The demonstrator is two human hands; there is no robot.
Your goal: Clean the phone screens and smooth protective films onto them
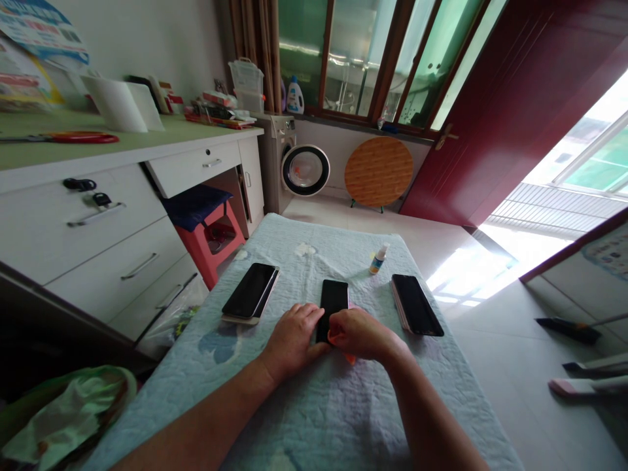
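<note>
A black smartphone lies on the cloth-covered table in front of me, its screen facing up. Along its left edge, my left hand grips it, fingers at the upper side and thumb near the bottom. My right hand is closed round an orange cloth and presses on the lower part of the screen. Much of the cloth is hidden under that hand. To the left rests a stack of phones, a black screen on top. Another phone stack sits at the right. A small spray bottle stands upright behind.
The table wears a pale blue quilted cover. At the left are a white desk with drawers, a red stool and a bag-lined bin. A washing machine with its door open and a round wooden tabletop stand beyond.
</note>
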